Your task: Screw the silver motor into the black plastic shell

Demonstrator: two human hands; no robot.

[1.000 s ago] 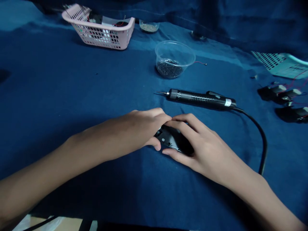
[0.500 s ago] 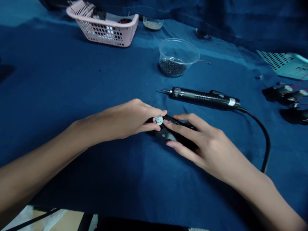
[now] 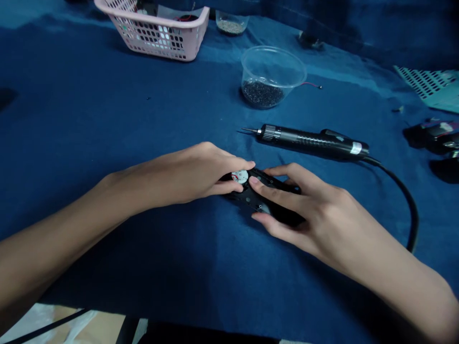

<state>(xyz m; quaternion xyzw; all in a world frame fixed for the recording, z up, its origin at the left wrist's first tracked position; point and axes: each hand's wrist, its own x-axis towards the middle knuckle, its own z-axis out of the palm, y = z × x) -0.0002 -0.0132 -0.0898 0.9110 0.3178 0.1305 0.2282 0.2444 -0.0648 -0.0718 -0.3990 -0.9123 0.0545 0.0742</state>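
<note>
Between my hands is a black plastic housing (image 3: 255, 199), low over the blue cloth. A round white circuit board (image 3: 239, 177) with a red wire sits at its left end. My left hand (image 3: 211, 172) grips that end, with thumb and finger on either side of the round board. My right hand (image 3: 308, 205) is closed around the other end, one fingertip pressing beside the board. Parts of the housing are hidden under my fingers. Beyond it lies a black electric screwdriver (image 3: 311, 142), its bit pointing left.
A clear plastic tub (image 3: 265, 91) of small dark screws stands behind the screwdriver. Further back are a pink basket (image 3: 161, 36) with parts and a smaller clear tub (image 3: 231, 25). At the right are black wired parts (image 3: 435, 136) and a turquoise basket (image 3: 437, 91). The screwdriver's cable (image 3: 407, 196) curves past my right hand.
The view has shifted slightly, so the background items sit higher and further right. My right fingertip has moved a little off the round board's edge. Both hands still hold the housing.
</note>
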